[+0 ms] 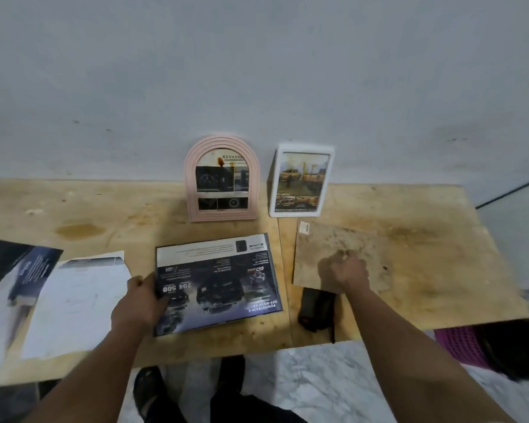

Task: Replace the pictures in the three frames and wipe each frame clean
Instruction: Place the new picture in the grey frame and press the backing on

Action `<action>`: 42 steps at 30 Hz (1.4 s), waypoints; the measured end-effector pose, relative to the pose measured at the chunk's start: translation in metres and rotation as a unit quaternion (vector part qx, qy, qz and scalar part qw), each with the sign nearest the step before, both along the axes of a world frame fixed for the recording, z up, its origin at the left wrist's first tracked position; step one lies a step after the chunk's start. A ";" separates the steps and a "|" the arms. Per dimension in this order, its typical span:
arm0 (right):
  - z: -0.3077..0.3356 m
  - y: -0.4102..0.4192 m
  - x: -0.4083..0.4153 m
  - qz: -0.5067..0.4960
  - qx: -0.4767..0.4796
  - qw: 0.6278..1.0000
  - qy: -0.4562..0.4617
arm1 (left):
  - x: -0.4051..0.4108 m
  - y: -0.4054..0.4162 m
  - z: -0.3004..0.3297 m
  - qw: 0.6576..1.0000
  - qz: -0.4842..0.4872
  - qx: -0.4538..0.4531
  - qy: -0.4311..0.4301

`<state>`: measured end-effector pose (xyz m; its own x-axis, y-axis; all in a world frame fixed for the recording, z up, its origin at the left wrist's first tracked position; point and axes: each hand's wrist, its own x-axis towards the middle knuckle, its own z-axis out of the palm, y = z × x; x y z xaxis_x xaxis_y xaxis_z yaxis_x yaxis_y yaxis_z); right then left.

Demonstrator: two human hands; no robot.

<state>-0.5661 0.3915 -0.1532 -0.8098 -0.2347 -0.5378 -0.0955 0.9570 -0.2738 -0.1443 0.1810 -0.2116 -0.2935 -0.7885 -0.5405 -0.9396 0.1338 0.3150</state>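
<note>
We steady the car brochure [216, 285] with our gripping left hand [141, 303] | right hand [344, 271] pinches the backing board [339, 254], lifting it.

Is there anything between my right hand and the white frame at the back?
Nothing visible blocks it. The right hand rests on the brown board, and only the board's far part and bare table lie before the white frame.
</note>
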 end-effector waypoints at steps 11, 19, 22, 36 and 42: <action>-0.029 0.079 -0.059 -0.318 -0.066 0.941 -0.093 | -0.007 0.000 -0.012 0.999 -0.003 0.010 -0.030; -0.029 0.095 -0.062 -0.334 -0.166 0.926 -0.055 | -0.008 -0.004 -0.012 0.999 -0.003 0.024 -0.044; -0.026 0.102 -0.059 -0.362 -0.226 0.900 -0.086 | -0.009 -0.003 -0.011 0.999 0.002 0.030 -0.043; 0.003 0.124 -0.015 -0.360 -0.407 0.826 -0.150 | -0.021 0.003 0.006 0.998 0.031 0.061 -0.014; 0.002 0.071 0.031 -0.300 -0.428 0.831 -0.191 | -0.021 0.015 0.027 0.997 0.052 0.056 0.017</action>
<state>-0.5354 0.4627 -0.1513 -0.7280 -0.2787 -0.6263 0.5783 0.2409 -0.7794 -0.1652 0.1960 -0.1844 -0.2329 -0.7507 -0.6182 -0.9354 -0.0009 0.3535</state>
